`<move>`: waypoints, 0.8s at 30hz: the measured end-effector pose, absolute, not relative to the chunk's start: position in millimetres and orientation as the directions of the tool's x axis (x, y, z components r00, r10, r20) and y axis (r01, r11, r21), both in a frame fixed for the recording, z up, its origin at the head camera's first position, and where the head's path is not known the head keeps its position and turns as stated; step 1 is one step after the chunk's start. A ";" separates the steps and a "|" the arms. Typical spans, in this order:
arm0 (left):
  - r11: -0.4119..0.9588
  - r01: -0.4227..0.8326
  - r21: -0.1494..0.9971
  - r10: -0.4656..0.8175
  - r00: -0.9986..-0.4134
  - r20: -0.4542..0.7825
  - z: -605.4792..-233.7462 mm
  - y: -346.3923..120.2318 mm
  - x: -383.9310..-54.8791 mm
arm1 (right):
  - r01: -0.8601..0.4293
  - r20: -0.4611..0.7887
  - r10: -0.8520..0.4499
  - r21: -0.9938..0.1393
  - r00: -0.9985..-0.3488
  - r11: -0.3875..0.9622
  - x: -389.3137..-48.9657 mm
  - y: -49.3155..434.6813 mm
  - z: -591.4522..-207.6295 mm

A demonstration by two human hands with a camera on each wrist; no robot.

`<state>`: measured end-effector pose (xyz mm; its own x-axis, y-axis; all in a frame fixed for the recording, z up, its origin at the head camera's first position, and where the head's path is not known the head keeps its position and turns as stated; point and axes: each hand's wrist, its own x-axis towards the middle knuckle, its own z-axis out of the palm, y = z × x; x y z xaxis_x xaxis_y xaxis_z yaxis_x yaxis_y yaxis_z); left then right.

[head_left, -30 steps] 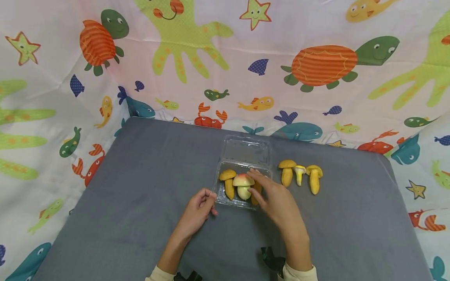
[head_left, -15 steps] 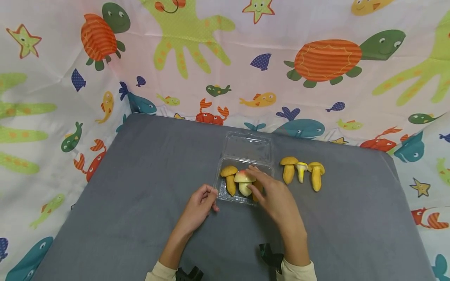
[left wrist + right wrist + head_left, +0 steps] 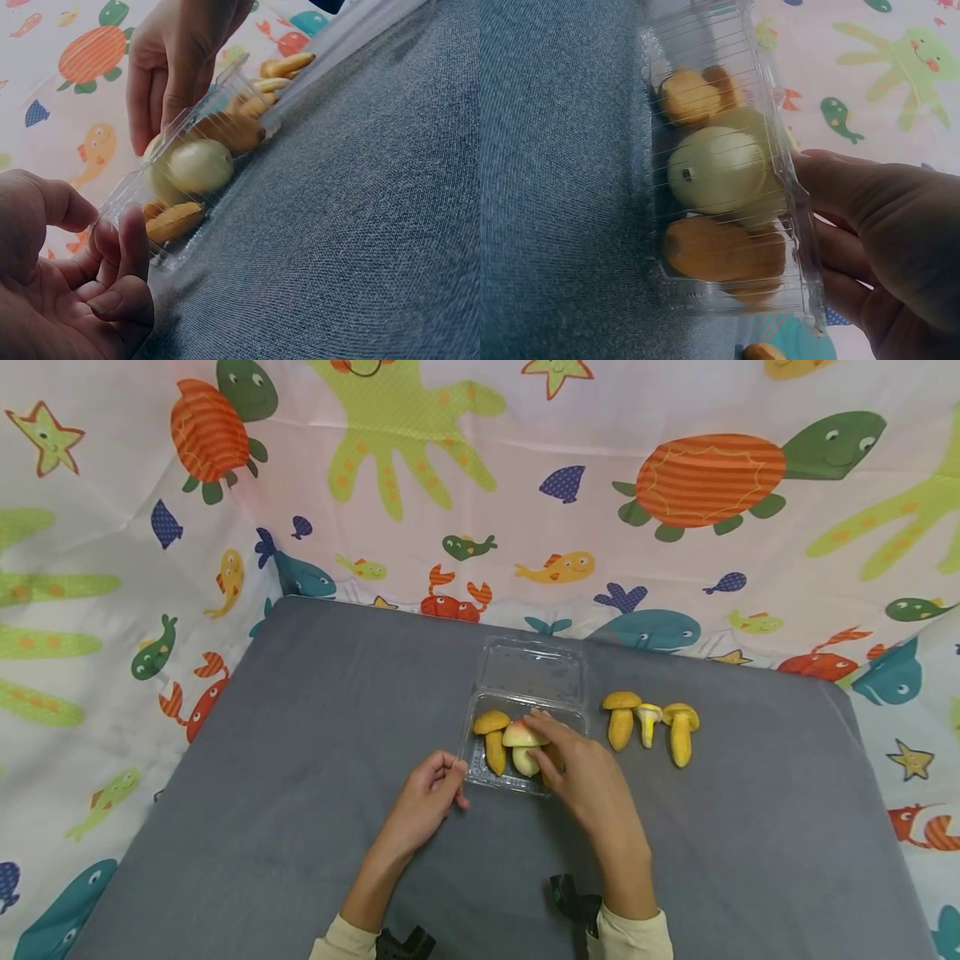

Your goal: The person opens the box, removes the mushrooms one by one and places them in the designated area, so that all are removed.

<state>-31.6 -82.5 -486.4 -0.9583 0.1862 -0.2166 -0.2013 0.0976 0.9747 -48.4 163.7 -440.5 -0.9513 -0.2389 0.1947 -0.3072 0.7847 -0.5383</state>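
Mushrooms are the subject: a pale one with a pinkish-red top (image 3: 521, 737) sits near the centre of the head view, in the middle of a clear plastic container (image 3: 501, 782). To its left lies a yellow-brown mushroom (image 3: 493, 739); to its right is a brown mushroom (image 3: 724, 251), mostly covered by a hand in the head view but plain in the right wrist view. The container's clear lid (image 3: 531, 670) is folded back, towards the top of the frame.

A person's left hand (image 3: 427, 789), left of centre, pinches the container's near left corner between thumb and finger. The right hand (image 3: 592, 777) comes from the lower right, its bent fingers over the pale mushroom's right side; whether they grasp it, I cannot tell.

Right of the container, well apart from the left hand, three more mushrooms stand out in a close row: a yellow-brown one with a broad cap (image 3: 621, 722), a small yellow one (image 3: 648, 727) and another yellow-brown one (image 3: 680, 739). Grey cloth (image 3: 337, 693) lies beneath everything; white fabric printed with sea animals (image 3: 675, 393) fills the upper frame.
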 end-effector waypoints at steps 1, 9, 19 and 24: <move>0.096 -0.203 0.974 0.186 -0.958 -0.218 -486.4 -82.4 -31.4 | -0.306 0.194 -0.238 -0.538 -0.952 0.786 -48.8 163.7 -440.9; 0.096 -0.204 0.974 0.186 -0.958 -0.219 -487.4 -82.9 -30.7 | -0.296 0.192 -0.228 -0.538 -0.955 0.789 -50.5 163.6 -444.2; 0.094 -0.202 0.975 0.191 -0.957 -0.216 -486.2 -83.0 -28.8 | -0.293 0.186 -0.228 -0.533 -0.956 0.794 -50.6 163.2 -445.7; 0.092 -0.210 0.973 0.190 -0.956 -0.225 -485.1 -82.7 -28.8 | -0.299 0.193 -0.231 -0.523 -0.954 0.798 -51.1 161.4 -446.3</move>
